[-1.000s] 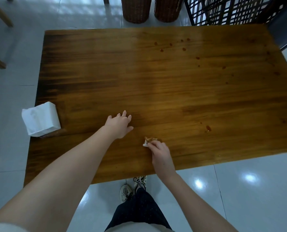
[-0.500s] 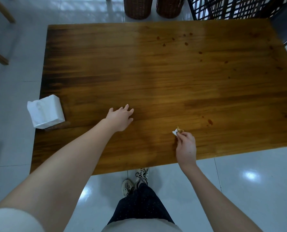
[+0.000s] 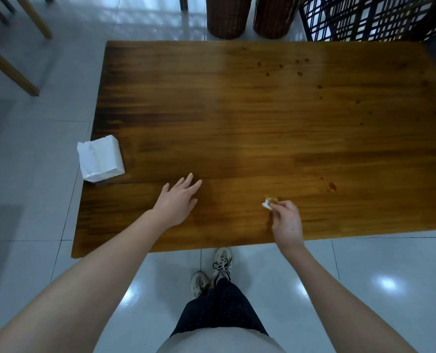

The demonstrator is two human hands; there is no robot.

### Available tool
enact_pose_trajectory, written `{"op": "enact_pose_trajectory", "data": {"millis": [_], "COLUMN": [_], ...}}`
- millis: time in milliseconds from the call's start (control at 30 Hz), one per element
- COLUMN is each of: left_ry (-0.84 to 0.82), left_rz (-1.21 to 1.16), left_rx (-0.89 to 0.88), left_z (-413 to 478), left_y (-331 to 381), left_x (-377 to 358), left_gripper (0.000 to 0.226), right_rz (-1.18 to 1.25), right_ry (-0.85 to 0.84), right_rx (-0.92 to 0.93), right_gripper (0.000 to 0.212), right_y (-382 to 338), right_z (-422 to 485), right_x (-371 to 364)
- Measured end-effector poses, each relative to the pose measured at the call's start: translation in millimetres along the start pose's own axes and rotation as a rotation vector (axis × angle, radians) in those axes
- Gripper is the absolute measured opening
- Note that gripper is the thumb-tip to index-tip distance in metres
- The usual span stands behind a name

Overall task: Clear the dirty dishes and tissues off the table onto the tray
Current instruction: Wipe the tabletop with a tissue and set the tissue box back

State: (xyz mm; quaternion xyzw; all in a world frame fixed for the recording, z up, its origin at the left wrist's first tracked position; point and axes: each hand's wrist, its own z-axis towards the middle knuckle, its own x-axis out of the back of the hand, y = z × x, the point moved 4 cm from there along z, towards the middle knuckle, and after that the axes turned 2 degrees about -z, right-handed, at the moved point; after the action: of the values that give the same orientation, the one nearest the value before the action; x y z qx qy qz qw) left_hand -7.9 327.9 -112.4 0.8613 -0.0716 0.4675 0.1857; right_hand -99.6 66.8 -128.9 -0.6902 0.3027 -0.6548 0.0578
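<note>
My right hand pinches a small crumpled tissue, white with a brown stain, against the wooden table near its front edge. A brown sauce spot lies on the wood to the right of the tissue. My left hand rests flat on the table with fingers straight, left of the right hand. A white pack of tissues stands on the table's left edge. No tray or dishes are in view.
Small brown drops dot the far right part of the table. Two wicker baskets and a black lattice rack stand behind the table. Wooden chair legs are at the left on the tiled floor.
My right hand has slid the stained tissue to the right along the front of the table, toward the sauce spot. My left hand has stayed flat in place.
</note>
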Motion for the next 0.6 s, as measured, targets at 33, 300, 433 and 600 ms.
{"op": "enact_pose_trajectory", "data": {"millis": [33,300,433,600], "left_ry": [0.001,0.009,0.036,0.021], "left_rz": [0.000,-0.031,-0.043,-0.048], "left_rx": [0.000,0.005,0.000,0.007], "left_z": [-4,-36,-46,-51], "left_y": [-2,-13,-17,-19], "left_x": [-3,-22,-24,-28], "left_gripper": [0.057,0.056,0.056,0.056], "right_rz": [0.016,0.092,0.077,0.000], "right_ry": [0.034,0.053,-0.035,-0.146], "right_rx": [-0.069,-0.169,-0.032,0.170], "right_gripper": [0.027,0.029,0.031,0.035], "right_y": [9,-20,-54,-87], "right_z": [2,-12,-26,-42], "right_x": [5,-15,-38,-63]}}
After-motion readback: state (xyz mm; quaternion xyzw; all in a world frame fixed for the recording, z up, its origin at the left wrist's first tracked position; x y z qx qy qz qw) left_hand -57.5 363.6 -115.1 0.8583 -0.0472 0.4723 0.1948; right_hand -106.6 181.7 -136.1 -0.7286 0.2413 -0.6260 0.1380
